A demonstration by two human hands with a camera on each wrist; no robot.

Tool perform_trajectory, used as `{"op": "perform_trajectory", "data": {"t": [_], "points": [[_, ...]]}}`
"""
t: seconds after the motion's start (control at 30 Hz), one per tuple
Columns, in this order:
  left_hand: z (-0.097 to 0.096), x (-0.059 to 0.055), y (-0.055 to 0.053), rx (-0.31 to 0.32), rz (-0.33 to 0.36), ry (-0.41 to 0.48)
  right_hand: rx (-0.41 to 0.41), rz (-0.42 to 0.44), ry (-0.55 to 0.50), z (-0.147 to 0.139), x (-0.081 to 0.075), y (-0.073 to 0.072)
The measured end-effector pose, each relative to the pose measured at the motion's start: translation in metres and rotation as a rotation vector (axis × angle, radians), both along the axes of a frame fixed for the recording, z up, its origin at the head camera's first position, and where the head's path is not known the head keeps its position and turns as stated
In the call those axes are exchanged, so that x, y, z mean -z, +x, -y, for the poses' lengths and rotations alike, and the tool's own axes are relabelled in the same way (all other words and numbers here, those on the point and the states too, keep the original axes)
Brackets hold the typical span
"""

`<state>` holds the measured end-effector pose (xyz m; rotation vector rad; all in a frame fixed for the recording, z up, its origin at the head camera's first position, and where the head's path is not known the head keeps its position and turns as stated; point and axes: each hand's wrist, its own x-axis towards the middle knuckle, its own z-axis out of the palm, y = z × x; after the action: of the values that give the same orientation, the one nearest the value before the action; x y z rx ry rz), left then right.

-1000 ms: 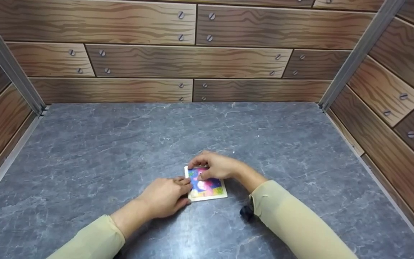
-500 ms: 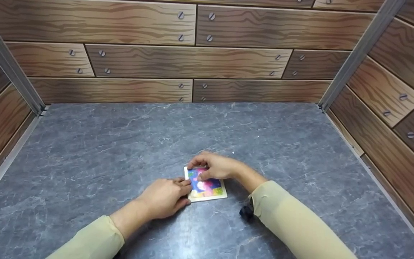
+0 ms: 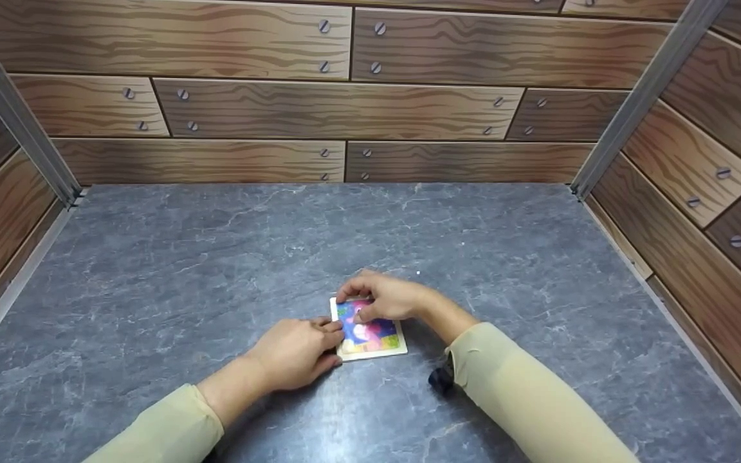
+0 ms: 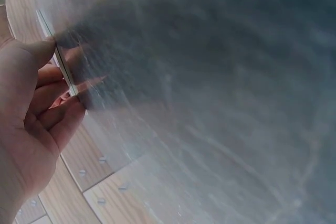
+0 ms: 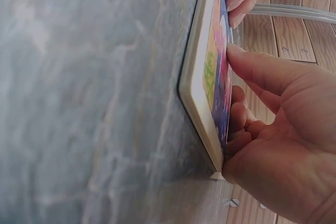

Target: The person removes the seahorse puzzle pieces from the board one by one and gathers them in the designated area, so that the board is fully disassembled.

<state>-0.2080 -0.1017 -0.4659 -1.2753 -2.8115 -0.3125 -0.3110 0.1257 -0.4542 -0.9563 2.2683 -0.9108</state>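
Note:
A small square picture board (image 3: 370, 354) lies flat on the grey table, its cream border framing a pink figure on blue with yellow and green patches. My left hand (image 3: 296, 354) rests along its left side, fingertips on the border and thumb at the near-left corner. My right hand (image 3: 393, 299) reaches over the far right part, fingers bent at the far edge and thumb (image 5: 254, 66) on the picture. In the right wrist view, the thick pale rim of the board shows beside that hand. The left wrist view shows only the board's thin edge (image 4: 71, 82) at the left fingertips.
The grey marbled tabletop (image 3: 248, 244) spreads around both hands. Wood-patterned walls (image 3: 345, 109) stand at the back and sides, joined by metal corner posts (image 3: 647, 90). A small black object (image 3: 440, 381) sits by the right sleeve's cuff.

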Motion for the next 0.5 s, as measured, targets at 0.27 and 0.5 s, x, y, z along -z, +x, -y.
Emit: {"op": "perform_trajectory", "data": {"t": [0.27,0.5], "points": [[-0.0004,0.0009,0.0001,0.000,-0.009,-0.001,0.007,0.012,-0.016,-0.0005,0.0004,0.0014],[-0.0002,0.0010,0.0003,0.001,-0.017,-0.003,0.019,0.023,-0.017,-0.0009,0.0002,0.0018]]}}
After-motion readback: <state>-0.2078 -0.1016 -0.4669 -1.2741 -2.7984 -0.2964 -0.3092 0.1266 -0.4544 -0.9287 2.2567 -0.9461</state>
